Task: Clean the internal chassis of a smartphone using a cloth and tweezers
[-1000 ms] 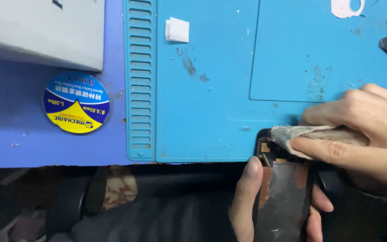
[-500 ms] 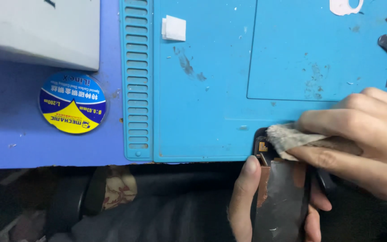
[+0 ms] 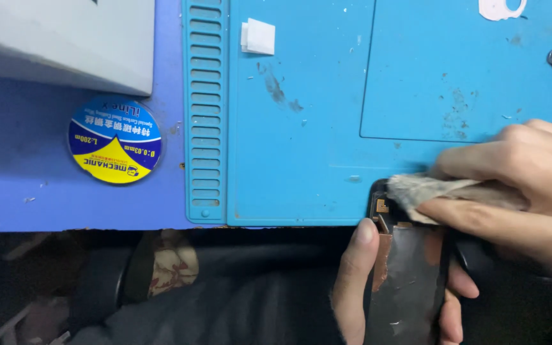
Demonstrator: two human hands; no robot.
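Right hand is pinching a grey cloth, wiping the phone screen panel I'm gripping in my left hand off the desk edge; probably adhesive cleanup, calling for firm strokes.

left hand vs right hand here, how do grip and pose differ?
The left hand wraps the dark phone panel from below, thumb up along its left edge; the right hand comes in from the right, fingers stretched flat. The left hand grips the panel itself; the right hand presses a grubby cloth onto the panel's top end. The left hand sits below the blue mat; the right hand lies over the mat's edge. Both are bare.
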